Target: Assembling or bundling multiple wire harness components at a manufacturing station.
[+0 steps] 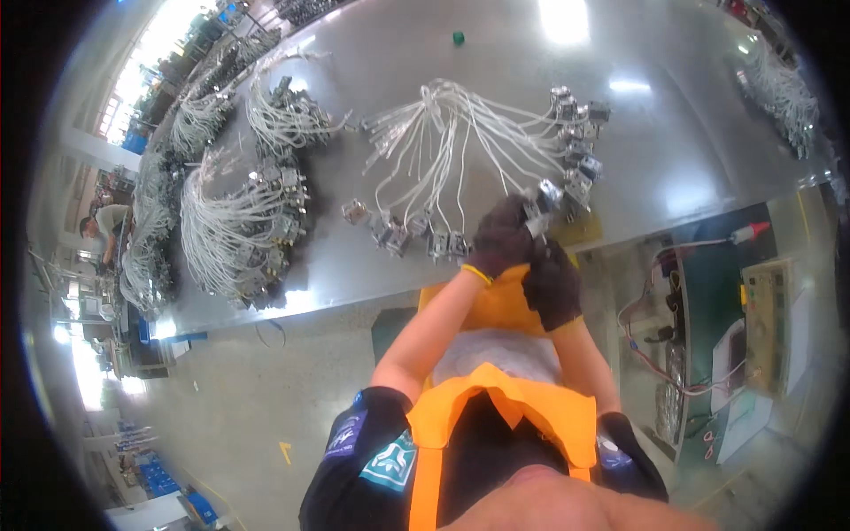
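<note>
My left hand [503,237], in a dark glove with a yellow cuff, is closed around a small metal-cased part [535,218] at the table's near edge. Just right of it, my right hand [553,285], gloved alike, has its fingers bent in against the same part; what its fingertips pinch is hidden. Thin white leads [460,111] fan out beyond my hands, gathered at the far side. Metal-cased parts [580,146] sit at the lead ends on the right, and more metal-cased parts [390,234] lie at the left ends.
Large bundles of similar white-leaded parts [235,226] pile up on the grey metal table [381,44] to the left. Another bundle [784,97] lies far right. A small green object [458,38] rests at the back. Scissors [708,440] and cables are below right. Another person [108,226] stands far left.
</note>
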Demonstrator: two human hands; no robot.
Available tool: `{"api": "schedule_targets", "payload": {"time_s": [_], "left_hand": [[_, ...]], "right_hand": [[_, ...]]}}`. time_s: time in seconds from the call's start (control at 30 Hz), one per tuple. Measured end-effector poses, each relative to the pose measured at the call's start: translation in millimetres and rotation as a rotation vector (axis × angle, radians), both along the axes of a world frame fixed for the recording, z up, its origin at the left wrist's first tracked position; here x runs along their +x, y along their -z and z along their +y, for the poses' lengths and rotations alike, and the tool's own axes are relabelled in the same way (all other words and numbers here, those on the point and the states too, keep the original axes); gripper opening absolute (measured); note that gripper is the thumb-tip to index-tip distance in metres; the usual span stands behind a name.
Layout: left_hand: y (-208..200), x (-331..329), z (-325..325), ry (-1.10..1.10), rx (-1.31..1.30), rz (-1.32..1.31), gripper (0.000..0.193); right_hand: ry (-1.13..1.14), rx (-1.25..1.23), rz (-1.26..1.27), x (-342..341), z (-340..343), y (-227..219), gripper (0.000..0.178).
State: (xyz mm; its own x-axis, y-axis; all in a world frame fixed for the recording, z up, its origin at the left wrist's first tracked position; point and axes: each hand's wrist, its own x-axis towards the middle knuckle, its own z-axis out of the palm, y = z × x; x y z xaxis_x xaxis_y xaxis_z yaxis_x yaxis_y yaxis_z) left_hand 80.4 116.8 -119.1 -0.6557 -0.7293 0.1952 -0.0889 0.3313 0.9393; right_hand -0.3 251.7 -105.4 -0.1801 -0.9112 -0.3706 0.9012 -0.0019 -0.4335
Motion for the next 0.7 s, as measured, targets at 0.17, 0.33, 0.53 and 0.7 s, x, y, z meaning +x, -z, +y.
{"api": "schedule_targets", "payload": {"time_s": [0.17,0.33,0.53,0.7], "left_hand": [[-49.2,6.0,18.1,-0.037,-0.288,-0.121,0.062],[-118.1,63.2,51.7,0.353,-0.558,-0.211,0.082],[-129.8,121.4,12.3,0.224,-0.694,-0.652,0.084],[-85.0,110.5,-9.8,0.212,-0.753,-0.678,0.072]], "right_hand": [[0.128,0.063,0.000,1.6,8.1,39.4,0.026],[0.229,-0.021,0.371,10.4,31.4,26.9,0.038],[0.110,0.080,0.627,26.7,12.4,2.0,0.033],[0.111,-0.028,0.885,50.9,-16.5,9.6,0.030]]}}
